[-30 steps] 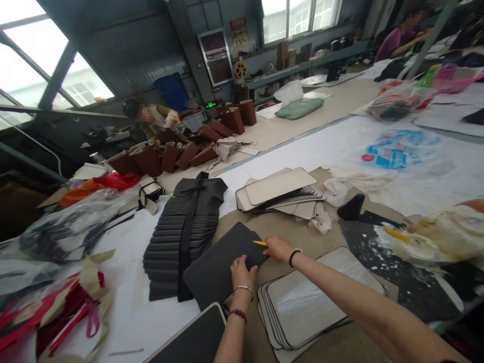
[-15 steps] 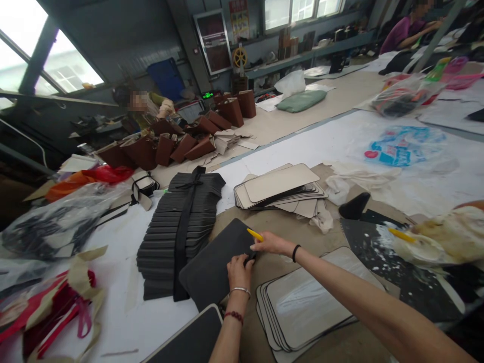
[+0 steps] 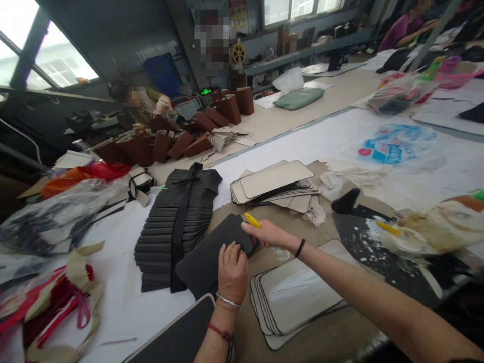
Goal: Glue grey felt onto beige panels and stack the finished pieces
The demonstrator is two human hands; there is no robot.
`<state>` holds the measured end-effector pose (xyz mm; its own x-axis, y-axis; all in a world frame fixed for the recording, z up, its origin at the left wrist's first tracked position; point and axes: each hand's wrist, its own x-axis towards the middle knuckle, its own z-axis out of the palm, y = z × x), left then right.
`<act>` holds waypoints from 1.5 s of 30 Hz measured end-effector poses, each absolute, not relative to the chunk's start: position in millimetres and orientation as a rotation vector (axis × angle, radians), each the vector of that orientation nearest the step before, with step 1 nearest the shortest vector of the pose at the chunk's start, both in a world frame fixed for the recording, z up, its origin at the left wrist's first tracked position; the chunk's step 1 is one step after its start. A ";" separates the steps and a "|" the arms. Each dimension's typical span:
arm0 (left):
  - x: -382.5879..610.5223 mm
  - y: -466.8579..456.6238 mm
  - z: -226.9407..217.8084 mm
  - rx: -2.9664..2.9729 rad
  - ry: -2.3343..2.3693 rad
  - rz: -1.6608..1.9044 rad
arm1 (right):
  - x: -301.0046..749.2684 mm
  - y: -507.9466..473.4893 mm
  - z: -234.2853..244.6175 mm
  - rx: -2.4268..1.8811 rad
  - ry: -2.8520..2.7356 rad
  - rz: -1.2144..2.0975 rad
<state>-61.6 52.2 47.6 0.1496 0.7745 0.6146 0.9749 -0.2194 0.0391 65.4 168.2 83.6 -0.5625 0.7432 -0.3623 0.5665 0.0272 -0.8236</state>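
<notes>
A dark grey panel (image 3: 206, 259) with rounded corners lies tilted on the brown work surface. My left hand (image 3: 232, 269) rests on it near its right part, palm down, the fingers laid out over the surface. Above the panel's right end, my right hand (image 3: 270, 234) is closed round a yellow-handled tool (image 3: 251, 220); the tool's working end is hidden by the hand. Close by on the right is a stack of beige panels (image 3: 302, 292) with dark edges, the top one bearing a shiny wet-looking smear. Another dark panel with a pale edge (image 3: 174, 335) lies at the bottom.
A tied bundle of black strips (image 3: 162, 237) is at the left. Behind stands another beige stack (image 3: 278, 181). At the right are a white-spattered black sheet (image 3: 365, 252), a second yellow handle (image 3: 387, 228) and a crusted container (image 3: 442, 227). A co-worker (image 3: 151, 103) sits beyond brown pieces (image 3: 162, 146).
My left hand has shifted slightly up and left, its fingers now laid flatter on the dark panel. My right hand with the yellow tool has tilted and moved slightly. The view has shifted a little.
</notes>
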 end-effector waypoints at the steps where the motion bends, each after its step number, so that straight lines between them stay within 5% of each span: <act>1: -54.1 47.0 54.3 -2.113 -1.606 -0.731 | 69.1 163.3 92.7 -1.358 -2.197 1.484; 5: -38.5 29.5 87.4 -2.162 -1.711 -0.798 | 105.9 145.4 127.3 -1.218 -2.465 1.060; 13: -66.8 13.7 128.8 -2.280 -2.922 -1.066 | 222.7 121.0 182.0 -1.196 -2.425 1.034; 18: -38.6 -28.5 71.9 -1.860 -3.800 -1.606 | 280.4 95.8 121.6 -1.614 -2.152 1.221; 23: -5.8 -45.9 19.7 -0.877 -3.781 -2.242 | 313.2 69.6 39.2 -1.805 -2.107 1.179; 26: 1.6 -30.4 8.7 -0.960 -3.688 -2.054 | 320.3 72.4 20.1 -1.978 -2.201 1.020; 34: 15.4 9.9 2.4 -1.369 -3.371 -0.773 | 321.5 104.0 12.8 -2.233 -2.302 0.771; 45: 17.5 6.7 7.6 -1.354 -3.476 -0.623 | 328.2 114.2 -4.6 -2.216 -2.277 0.956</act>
<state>17.5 6.7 7.6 -0.5705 0.6914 -0.4434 0.4942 0.7201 0.4870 328.2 114.2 -4.6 -0.0991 0.8588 -0.5026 0.9602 -0.0500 -0.2748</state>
